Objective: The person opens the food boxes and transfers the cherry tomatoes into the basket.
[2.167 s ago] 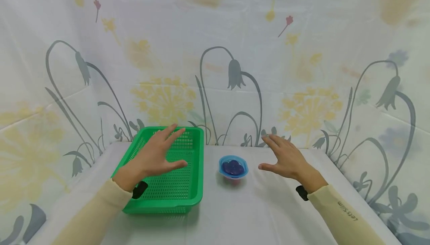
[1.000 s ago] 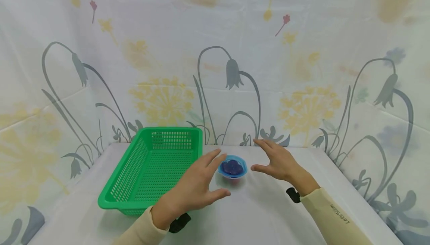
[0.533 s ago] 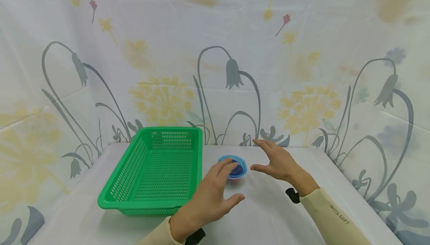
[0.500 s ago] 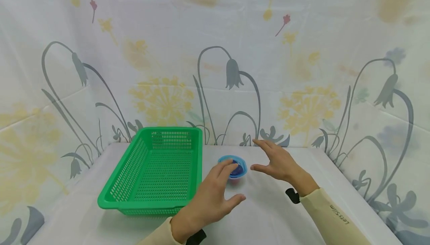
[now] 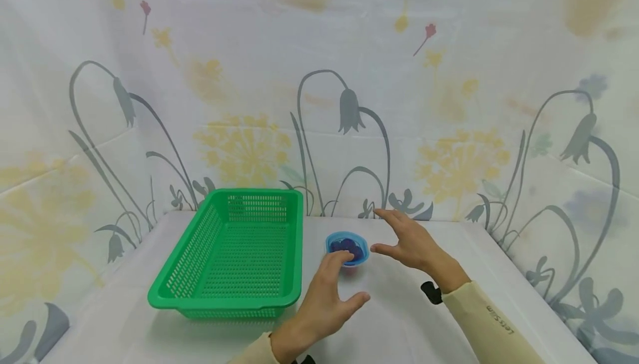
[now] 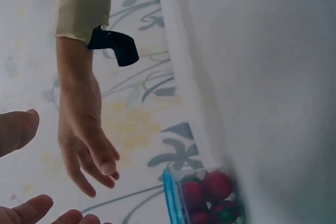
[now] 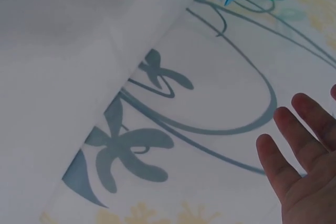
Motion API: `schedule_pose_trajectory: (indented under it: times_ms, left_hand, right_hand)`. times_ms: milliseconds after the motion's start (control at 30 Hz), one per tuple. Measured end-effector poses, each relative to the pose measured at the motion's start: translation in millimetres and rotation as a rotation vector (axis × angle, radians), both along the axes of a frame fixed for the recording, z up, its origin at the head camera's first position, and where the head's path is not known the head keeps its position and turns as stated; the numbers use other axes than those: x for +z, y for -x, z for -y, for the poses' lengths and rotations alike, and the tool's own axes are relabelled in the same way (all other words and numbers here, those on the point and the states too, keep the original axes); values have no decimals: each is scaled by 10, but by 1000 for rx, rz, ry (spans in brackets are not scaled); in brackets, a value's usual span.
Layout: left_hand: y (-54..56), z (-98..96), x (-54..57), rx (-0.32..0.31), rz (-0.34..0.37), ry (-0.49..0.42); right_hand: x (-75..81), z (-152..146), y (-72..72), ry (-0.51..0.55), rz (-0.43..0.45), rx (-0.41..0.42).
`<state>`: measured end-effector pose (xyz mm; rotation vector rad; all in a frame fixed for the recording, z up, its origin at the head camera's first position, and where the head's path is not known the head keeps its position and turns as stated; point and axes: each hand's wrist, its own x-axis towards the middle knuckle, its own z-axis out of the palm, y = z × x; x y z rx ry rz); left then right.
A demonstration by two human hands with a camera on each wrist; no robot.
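Note:
A small clear tub with a blue lid (image 5: 356, 257) stands on the white table, right of the green basket. In the left wrist view its side shows several round red fruits (image 6: 217, 184), one with a green top; their exact kind is unclear. My left hand (image 5: 321, 306) hovers in front of the tub, fingers spread and thumb apart, and its fingertips overlap the lid in the head view. To the tub's right my right hand (image 5: 416, 247) hangs in the air with fingers extended. Neither hand holds anything, and contact with the lid cannot be made out.
A green perforated plastic basket (image 5: 294, 275) with nothing visible inside stands left of the tub. Behind and at the sides hangs a white curtain (image 5: 319, 36) printed with flowers, meeting the edges of the white table (image 5: 389, 325).
From above the basket, my left hand has moved right and nearer to me, up to the tub's front. My right hand has shifted slightly left toward the tub. Tub and basket stay put.

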<state>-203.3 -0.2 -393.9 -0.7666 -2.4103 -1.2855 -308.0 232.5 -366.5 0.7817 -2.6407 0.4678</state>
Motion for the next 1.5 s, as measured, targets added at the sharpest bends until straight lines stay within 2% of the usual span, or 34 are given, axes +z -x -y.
schedule_pose_trajectory:
  times_ms: [167, 400, 600, 733, 1000, 1267, 1500]
  left_hand:
    - [66, -32, -124, 63, 21, -25]
    - [161, -25, -239, 139, 55, -52]
    - [259, -33, -337, 194, 73, -139]
    - [319, -60, -388, 232, 134, -229]
    - [426, -112, -469, 310, 309, -375]
    - [545, -147, -553, 329, 390, -500]
    - [628, -164, -618, 312, 436, -533]
  right_hand:
    - [-23, 16, 19, -5, -1, 6]
    - [-43, 61, 25, 10, -4, 34]
    - [-80, 148, 42, 18, 1, 76]
    - [-103, 217, 52, 18, 22, 81]
    - [-168, 348, 83, 26, 68, 87]
    - [-254, 447, 120, 40, 63, 137]
    - [-260, 586, 131, 32, 100, 160]
